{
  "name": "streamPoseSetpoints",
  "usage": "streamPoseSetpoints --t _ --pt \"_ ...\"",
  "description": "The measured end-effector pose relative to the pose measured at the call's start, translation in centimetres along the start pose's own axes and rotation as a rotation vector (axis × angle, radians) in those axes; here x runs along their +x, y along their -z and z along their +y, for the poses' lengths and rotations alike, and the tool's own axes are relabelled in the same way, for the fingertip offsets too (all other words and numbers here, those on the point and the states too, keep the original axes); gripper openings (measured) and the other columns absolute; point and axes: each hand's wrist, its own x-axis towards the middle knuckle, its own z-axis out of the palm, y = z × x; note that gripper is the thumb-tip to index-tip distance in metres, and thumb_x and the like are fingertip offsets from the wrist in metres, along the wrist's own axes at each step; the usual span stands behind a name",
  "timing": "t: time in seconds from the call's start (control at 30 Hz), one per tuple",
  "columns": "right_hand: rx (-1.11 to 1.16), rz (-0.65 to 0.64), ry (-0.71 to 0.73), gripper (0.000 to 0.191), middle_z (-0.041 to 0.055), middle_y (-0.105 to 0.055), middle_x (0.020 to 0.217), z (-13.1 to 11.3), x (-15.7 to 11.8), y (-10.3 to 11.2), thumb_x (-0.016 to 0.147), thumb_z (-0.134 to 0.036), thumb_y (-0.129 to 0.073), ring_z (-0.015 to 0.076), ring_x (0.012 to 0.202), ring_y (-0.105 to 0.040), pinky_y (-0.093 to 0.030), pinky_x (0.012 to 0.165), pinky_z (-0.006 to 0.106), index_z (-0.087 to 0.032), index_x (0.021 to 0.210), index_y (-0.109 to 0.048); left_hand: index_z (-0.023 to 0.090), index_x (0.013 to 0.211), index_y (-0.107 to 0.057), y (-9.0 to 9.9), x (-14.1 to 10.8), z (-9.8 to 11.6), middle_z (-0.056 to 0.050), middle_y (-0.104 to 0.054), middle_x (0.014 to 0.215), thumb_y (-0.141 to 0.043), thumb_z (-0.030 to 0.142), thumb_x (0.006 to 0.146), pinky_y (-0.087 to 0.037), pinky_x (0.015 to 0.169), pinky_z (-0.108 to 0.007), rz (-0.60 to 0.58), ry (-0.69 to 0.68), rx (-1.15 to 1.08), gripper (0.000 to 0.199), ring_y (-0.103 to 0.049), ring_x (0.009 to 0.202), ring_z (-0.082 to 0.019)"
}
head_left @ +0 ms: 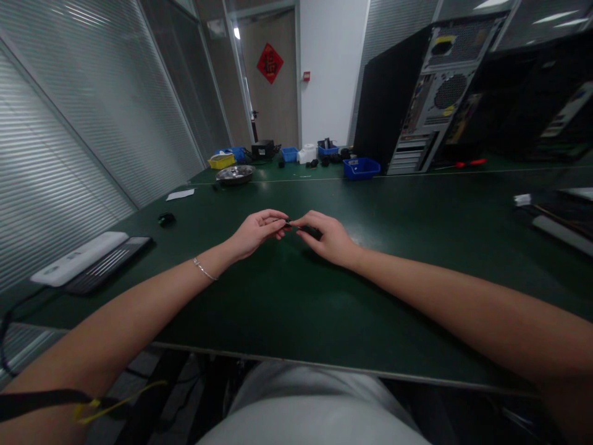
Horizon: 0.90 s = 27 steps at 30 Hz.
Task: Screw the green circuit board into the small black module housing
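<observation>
A small dark piece [288,223] is held near the middle of the bench [296,309], between the fingertips of the left hand [260,231] and those of the right hand [325,237]. Most of it is covered by the left thumb and fingers, in whose grip it is pinched; only a short, narrow, blackish portion is left exposed. Its visible end is met, or nearly met, by the right index fingertip. Its full outline and exact tilt are hidden, and whether the bench is touched by it cannot be told.
</observation>
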Motion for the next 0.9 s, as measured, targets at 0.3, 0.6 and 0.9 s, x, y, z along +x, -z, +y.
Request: streamPoseSetpoints --t 0.3,0.6,0.9 --pt "0.002 -0.033 -0.003 0.025 0.0059 -0.065 0.100 0.06 0.03 0.02 0.087 -0.019 -0.056 0.0198 0.092 -0.061 -0.048 0.078 0.032 -0.024 0.110 -0.065 0.016 0.103 -0.064 0.08 0.07 -0.08 -0.001 -0.062 0.087 -0.076 0.020 0.071 -0.044 0.068 -0.023 0.062 -0.046 0.022 0.034 -0.055 0.074 -0.010" --pt "0.012 0.009 -0.019 0.027 0.0056 -0.066 0.099 0.03 0.10 0.13 0.087 -0.019 -0.056 0.0203 0.091 -0.062 -0.048 0.079 0.033 -0.025 0.111 -0.065 0.012 0.096 -0.065 0.41 0.11 0.41 -0.008 -0.065 0.105 -0.069 0.014 0.078 -0.047 0.090 -0.032 0.054 0.007 -0.152 0.019 -0.061 0.094 -0.015" --pt "0.027 0.014 0.012 0.029 0.0054 -0.066 0.101 0.03 0.04 0.03 0.088 -0.020 -0.055 0.0198 0.093 -0.062 -0.048 0.080 0.032 -0.026 0.115 -0.064 0.013 0.103 -0.064 0.11 0.00 -0.12 -0.005 -0.064 0.101 -0.071 0.019 0.076 -0.047 0.079 -0.029 -0.050 0.000 0.100 0.028 -0.058 0.085 -0.013"
